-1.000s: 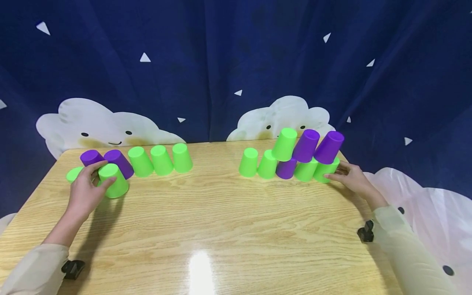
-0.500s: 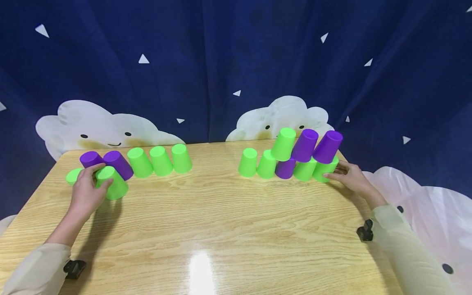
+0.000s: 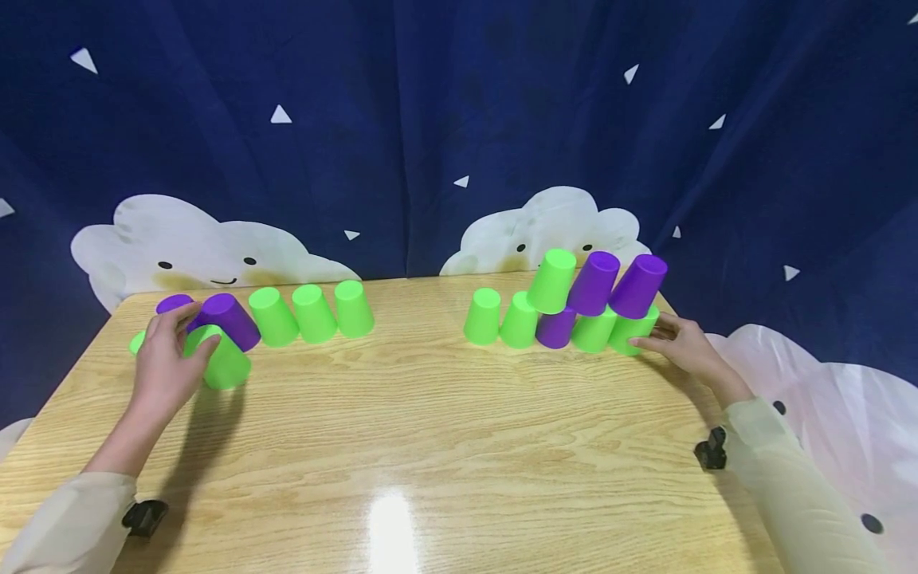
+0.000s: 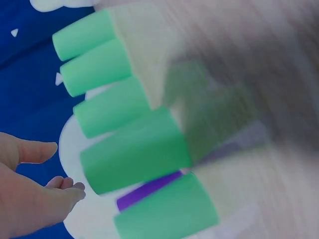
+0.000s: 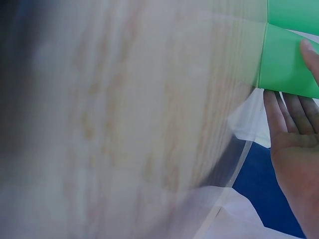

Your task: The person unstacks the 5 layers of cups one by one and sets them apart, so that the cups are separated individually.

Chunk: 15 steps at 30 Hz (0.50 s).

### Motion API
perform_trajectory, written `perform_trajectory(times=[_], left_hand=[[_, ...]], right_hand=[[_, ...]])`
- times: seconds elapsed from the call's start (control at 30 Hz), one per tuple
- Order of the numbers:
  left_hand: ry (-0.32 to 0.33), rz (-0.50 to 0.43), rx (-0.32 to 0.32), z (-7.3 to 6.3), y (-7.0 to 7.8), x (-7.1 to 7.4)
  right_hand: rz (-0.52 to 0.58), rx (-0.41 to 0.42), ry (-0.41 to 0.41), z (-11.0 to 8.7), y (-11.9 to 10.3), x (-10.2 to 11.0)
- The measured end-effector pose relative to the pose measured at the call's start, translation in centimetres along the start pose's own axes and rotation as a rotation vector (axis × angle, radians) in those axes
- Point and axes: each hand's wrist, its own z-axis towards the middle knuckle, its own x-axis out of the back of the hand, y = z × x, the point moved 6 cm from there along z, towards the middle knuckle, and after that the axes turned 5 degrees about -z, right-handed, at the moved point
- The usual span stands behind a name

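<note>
In the head view my left hand (image 3: 163, 363) is at the left beside an upturned green cup (image 3: 228, 365). The left wrist view shows its thumb and fingers spread and apart from that green cup (image 4: 137, 152). Behind it stand a purple cup (image 3: 231, 321), another purple cup partly hidden by my fingers, and a mostly hidden green cup (image 3: 136, 343). On the right, my right hand (image 3: 681, 344) holds the end green cup (image 3: 631, 330) of a lower row, thumb in front and fingers along its far side. A purple cup (image 3: 638, 287) rests above that one.
Green cups (image 3: 313, 313) continue the left row. The right row has a green cup (image 3: 482, 316) at its left end; above the row sit a green cup (image 3: 552, 281) and a purple cup (image 3: 594, 284). A dark blue curtain (image 3: 430, 119) hangs behind the wooden table (image 3: 459, 430).
My left hand has loosened from the green cup, its fingers lifting and spreading away to the left. The cup stays in nearly the same spot. My right hand stays on its cup.
</note>
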Motion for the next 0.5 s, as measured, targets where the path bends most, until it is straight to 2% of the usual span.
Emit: perform_trajectory(times=[0.23,0.5], left_hand=[[-0.012,-0.059,-0.056,0.5,2.8,-1.8],[-0.050,-0.167,-0.126,1.6,6.2,-5.6]], right_hand=[[-0.011,-0.014,-0.007,0.0,0.2,0.0],[-0.003,-0.017,-0.007,0.1,0.1,0.0]])
